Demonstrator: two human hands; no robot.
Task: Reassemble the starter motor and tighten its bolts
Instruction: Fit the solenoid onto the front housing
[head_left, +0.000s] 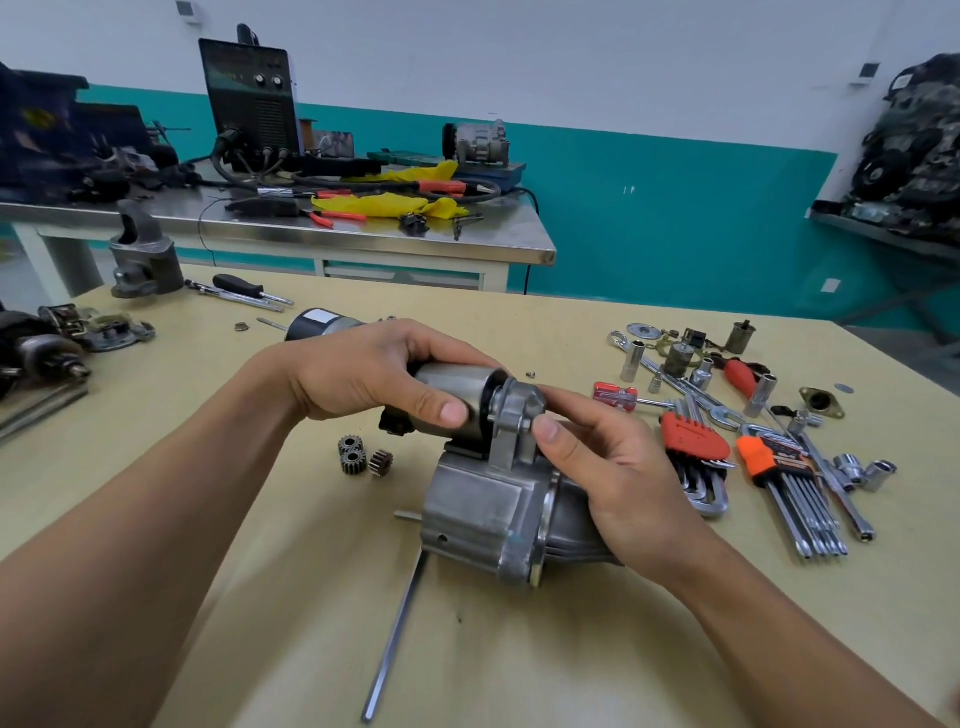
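On the tan table (571, 649), the silver cylindrical solenoid (451, 391) is gripped by the left hand (374, 371) and seated on the grey cast starter housing (483, 512); a small bolt (525, 423) is pinched by the right hand (597, 457), apparently being started by finger; tool-tightening is judged next

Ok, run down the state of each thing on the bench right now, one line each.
Starter motor: on the table, partly assembled.
Metal cylinder: gripped by the left hand, against the housing.
Right hand: fingertips on the housing's bolt.
Three small gears: loose beside the motor.
Long rod: lying flat.
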